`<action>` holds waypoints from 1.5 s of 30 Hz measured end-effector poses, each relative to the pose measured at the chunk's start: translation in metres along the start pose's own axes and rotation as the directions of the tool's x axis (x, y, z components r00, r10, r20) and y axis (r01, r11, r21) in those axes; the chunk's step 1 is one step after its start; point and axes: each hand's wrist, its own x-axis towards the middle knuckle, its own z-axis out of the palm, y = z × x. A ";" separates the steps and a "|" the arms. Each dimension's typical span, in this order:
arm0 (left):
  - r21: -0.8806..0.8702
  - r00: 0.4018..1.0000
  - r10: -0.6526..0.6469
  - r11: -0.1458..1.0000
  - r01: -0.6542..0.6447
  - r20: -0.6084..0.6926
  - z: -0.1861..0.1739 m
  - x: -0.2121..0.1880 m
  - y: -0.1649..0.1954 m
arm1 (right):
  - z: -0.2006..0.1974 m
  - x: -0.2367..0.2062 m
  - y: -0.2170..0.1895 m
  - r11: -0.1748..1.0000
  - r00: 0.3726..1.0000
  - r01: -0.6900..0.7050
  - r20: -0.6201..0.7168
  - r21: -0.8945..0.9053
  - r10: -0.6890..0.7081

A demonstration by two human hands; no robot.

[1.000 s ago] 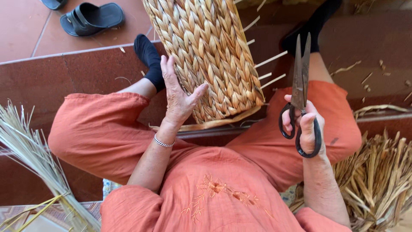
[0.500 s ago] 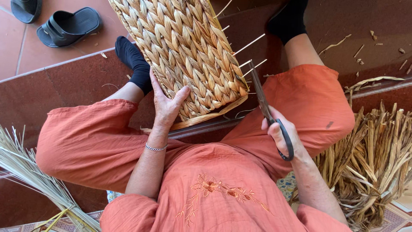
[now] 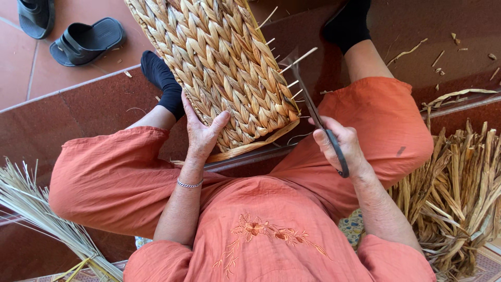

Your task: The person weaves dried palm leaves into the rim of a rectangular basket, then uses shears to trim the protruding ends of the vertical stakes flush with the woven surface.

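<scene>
A woven straw basket (image 3: 224, 62) leans between my knees, its braided side facing up. My left hand (image 3: 201, 130) presses flat against its lower left edge, fingers spread on the weave. My right hand (image 3: 339, 146) grips black scissors (image 3: 313, 112) by the handles. The blades point up toward the thin pale stems (image 3: 292, 65) that stick out of the basket's right edge, and their tips lie among those stems. I cannot tell whether the blades are apart. I wear orange clothes and black socks.
A heap of dried straw (image 3: 459, 188) lies at my right. A bundle of pale thin reeds (image 3: 36, 209) lies at my left. Two black sandals (image 3: 86, 39) sit on the tiles at top left. Straw scraps dot the dark red step.
My right hand has swung the scissors from upright and away from the basket down to the protruding stems at its right edge. The left hand stays on the basket.
</scene>
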 end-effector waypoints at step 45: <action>0.068 0.999 -0.042 0.997 0.041 0.007 0.001 0.012 0.003 | -0.010 0.124 -0.026 0.961 0.953 0.273 0.145 -0.034 -0.265</action>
